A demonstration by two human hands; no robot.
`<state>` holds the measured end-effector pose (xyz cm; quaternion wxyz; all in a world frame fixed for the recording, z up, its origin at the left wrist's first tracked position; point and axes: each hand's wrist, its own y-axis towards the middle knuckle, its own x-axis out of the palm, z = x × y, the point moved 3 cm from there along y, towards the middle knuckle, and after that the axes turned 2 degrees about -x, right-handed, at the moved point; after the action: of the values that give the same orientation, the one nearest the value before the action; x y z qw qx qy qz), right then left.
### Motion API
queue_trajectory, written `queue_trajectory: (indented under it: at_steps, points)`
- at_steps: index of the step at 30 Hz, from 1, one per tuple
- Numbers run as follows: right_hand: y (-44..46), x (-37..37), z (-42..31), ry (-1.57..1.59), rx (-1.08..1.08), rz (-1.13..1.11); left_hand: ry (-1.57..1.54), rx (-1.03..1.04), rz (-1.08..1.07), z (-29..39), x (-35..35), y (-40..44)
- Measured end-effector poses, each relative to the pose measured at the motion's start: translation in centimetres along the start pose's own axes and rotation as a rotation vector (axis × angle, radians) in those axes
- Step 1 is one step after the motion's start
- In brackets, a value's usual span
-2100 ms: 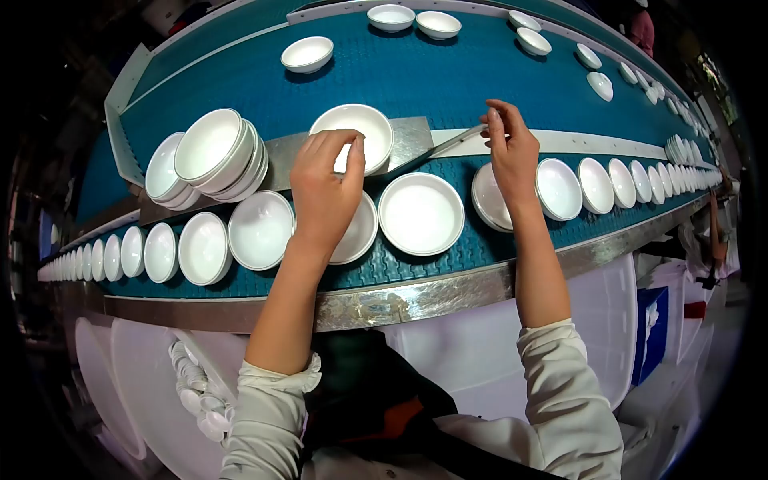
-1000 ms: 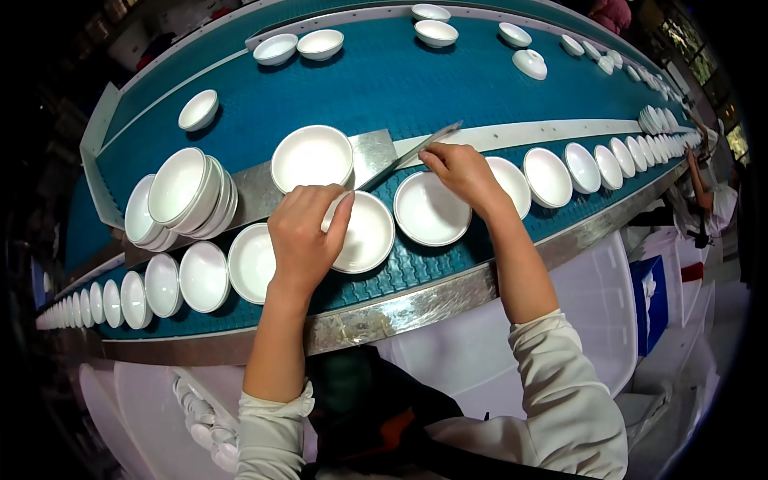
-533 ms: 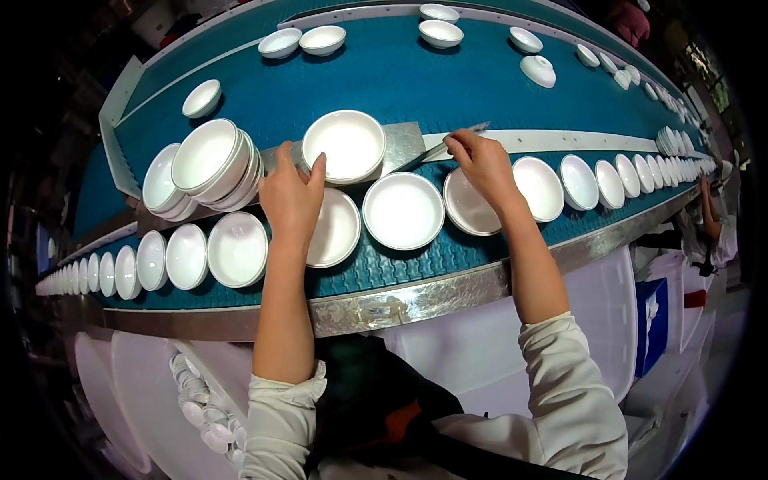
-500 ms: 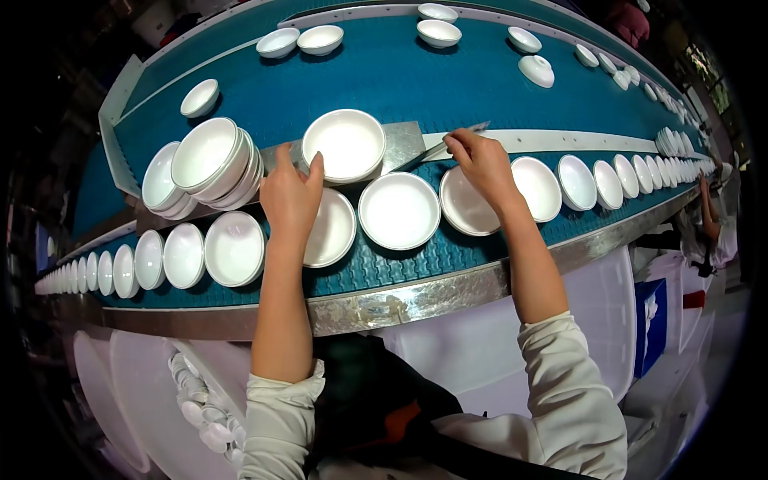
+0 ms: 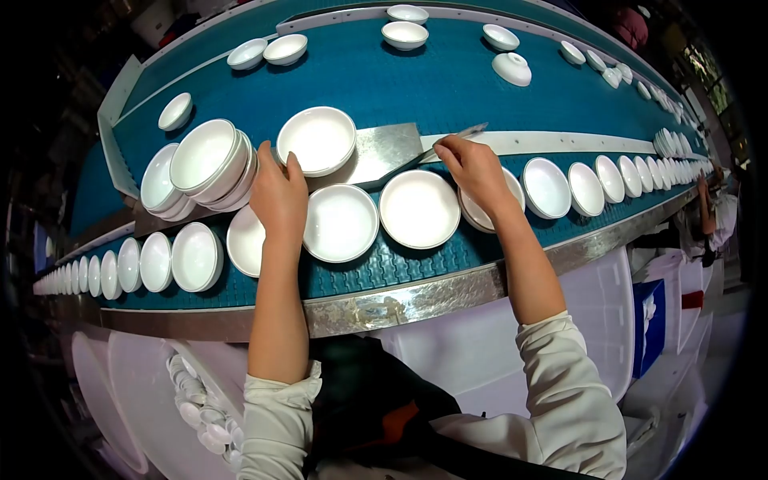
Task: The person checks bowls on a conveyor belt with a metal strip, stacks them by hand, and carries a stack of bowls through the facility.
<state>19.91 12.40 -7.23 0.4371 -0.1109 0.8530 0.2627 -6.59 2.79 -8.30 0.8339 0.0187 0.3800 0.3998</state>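
My left hand (image 5: 280, 192) closes on the left rim of a white bowl (image 5: 316, 142), its thumb at the front edge. The bowl sits over a flat metal plate (image 5: 388, 148). In my right hand (image 5: 474, 170) a thin dark stick-like tool (image 5: 408, 164) is pinched between thumb and fingers, one end slanting down toward the plate; its exact kind is unclear. Just left of my left hand stands a stack of nested white bowls (image 5: 204, 156). Below both hands, a row of white bowls (image 5: 420, 210) lies on the near blue belt (image 5: 344, 280), partly hidden by my wrists.
A wide blue belt (image 5: 344, 80) beyond carries scattered bowls, including an upturned one (image 5: 512, 70). A metal edge (image 5: 400, 308) runs along the near belt. Below left, a white tub (image 5: 144, 384) holds many small white pieces (image 5: 204, 416). Another person's arm (image 5: 706, 208) shows far right.
Bowls on the far belt and in the near row have shifted left. My left hand and its bowl moved left, uncovering more of the metal plate. My right hand moved slightly left with the tool.
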Motion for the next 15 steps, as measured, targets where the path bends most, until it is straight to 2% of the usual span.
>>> queue_trajectory:
  at_steps: [2,3,5,6,8,10,11,13,15]
  points:
    - [-0.2,0.0,0.0,0.007,-0.001,0.003,0.264,0.441,0.360,1.1,-0.6,-0.7]
    - [-0.2,0.0,0.0,0.019,-0.026,0.006,0.262,0.447,0.364,1.8,-1.0,-0.7]
    - [-0.2,-0.1,0.0,0.045,-0.053,-0.010,0.061,0.669,0.400,4.4,-2.0,-1.7]
    - [-0.2,-0.3,-0.1,0.044,-0.051,-0.006,0.060,0.672,0.400,4.6,-1.7,-2.4]
    - [-0.2,-0.6,-0.1,0.045,-0.074,0.032,-0.219,0.548,-0.179,4.4,0.4,-3.4]
    - [-0.3,-0.5,0.3,0.040,-0.067,0.022,-0.115,0.744,-0.272,5.0,1.1,-4.3]
    - [-0.3,-0.5,0.5,0.044,-0.070,0.025,-0.089,0.709,-0.337,5.1,1.4,-4.7]
    - [-0.3,-0.5,0.5,0.047,-0.073,0.037,-0.152,0.750,-0.326,5.8,1.4,-5.1]
    - [-0.5,-0.2,-0.3,0.072,-0.071,-0.058,-0.247,0.795,-0.362,6.1,1.6,-5.5]
